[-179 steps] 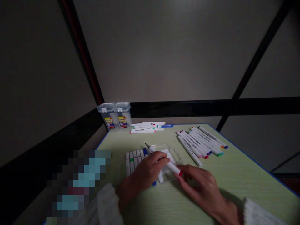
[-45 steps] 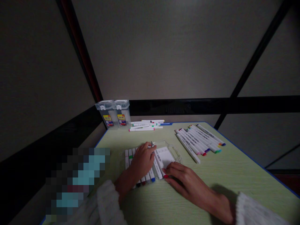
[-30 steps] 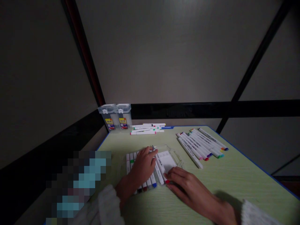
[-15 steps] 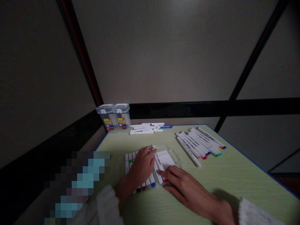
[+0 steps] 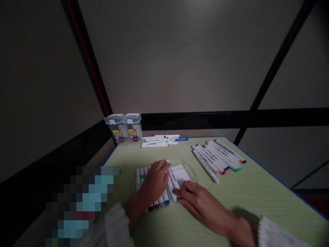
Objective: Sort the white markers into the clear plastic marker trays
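Observation:
A clear plastic marker case (image 5: 190, 168) lies flat on the green table (image 5: 257, 195), holding a row of white markers (image 5: 140, 173) with coloured caps. My left hand (image 5: 154, 183) lies flat over those markers, fingers stretched out, fingertips touching the rightmost marker (image 5: 171, 176). My right hand (image 5: 203, 206) rests at the case's near edge, its fingertips on the near end of that same marker. An empty white stretch of the case shows to the right of the markers.
Two upright clear marker boxes (image 5: 124, 127) with yellow labels stand at the table's far left corner. A small pile of markers (image 5: 158, 140) lies beside them. A row of several markers (image 5: 218, 158) lies at the far right. The blue table edge (image 5: 282, 183) runs along the right.
Six seconds ago both hands held a red-capped marker above the case. It now lies in the row, and my right fingertips have slid slightly left along the case's near edge.

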`<state>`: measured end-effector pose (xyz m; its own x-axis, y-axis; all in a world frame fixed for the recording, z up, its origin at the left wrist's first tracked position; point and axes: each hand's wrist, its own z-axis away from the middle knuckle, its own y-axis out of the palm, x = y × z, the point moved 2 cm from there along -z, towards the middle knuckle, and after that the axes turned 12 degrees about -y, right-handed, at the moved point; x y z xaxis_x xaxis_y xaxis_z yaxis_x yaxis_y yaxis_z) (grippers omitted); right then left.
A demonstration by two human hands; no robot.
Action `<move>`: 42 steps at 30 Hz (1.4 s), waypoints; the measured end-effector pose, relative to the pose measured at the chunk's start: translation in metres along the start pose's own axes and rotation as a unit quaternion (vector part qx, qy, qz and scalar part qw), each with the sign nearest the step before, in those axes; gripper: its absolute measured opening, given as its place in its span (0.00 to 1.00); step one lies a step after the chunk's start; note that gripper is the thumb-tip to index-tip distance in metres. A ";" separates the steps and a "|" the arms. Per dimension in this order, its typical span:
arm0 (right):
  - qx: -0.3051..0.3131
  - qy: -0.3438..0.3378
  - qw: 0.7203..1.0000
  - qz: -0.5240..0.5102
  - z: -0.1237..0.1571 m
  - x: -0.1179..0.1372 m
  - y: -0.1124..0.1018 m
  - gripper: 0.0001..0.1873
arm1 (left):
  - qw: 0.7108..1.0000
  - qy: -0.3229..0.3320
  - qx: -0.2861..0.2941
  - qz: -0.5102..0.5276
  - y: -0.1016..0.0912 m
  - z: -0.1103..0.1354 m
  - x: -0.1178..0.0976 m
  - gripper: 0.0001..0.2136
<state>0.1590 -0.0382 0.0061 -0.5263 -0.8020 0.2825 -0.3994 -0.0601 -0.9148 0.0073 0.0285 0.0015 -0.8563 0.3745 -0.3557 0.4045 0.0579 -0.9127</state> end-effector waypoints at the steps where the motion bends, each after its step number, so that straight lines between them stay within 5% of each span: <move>1: -0.005 -0.001 1.000 -0.001 0.000 0.000 0.000 0.10 | 1.000 -0.001 0.000 0.001 0.000 0.000 0.000 0.17; 14: -0.026 0.001 1.000 0.015 0.000 0.000 0.000 0.11 | 1.000 -0.003 -0.003 0.015 0.003 0.000 0.002 0.22; 42: -0.094 0.046 0.987 0.119 0.006 -0.019 -0.004 0.10 | 1.000 0.003 -0.010 -0.011 0.005 0.001 0.004 0.17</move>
<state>0.1748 -0.0268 0.0023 -0.6842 -0.7226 0.0989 -0.3843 0.2419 -0.8909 0.0059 0.0296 -0.0043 -0.8631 0.3785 -0.3343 0.3919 0.0845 -0.9161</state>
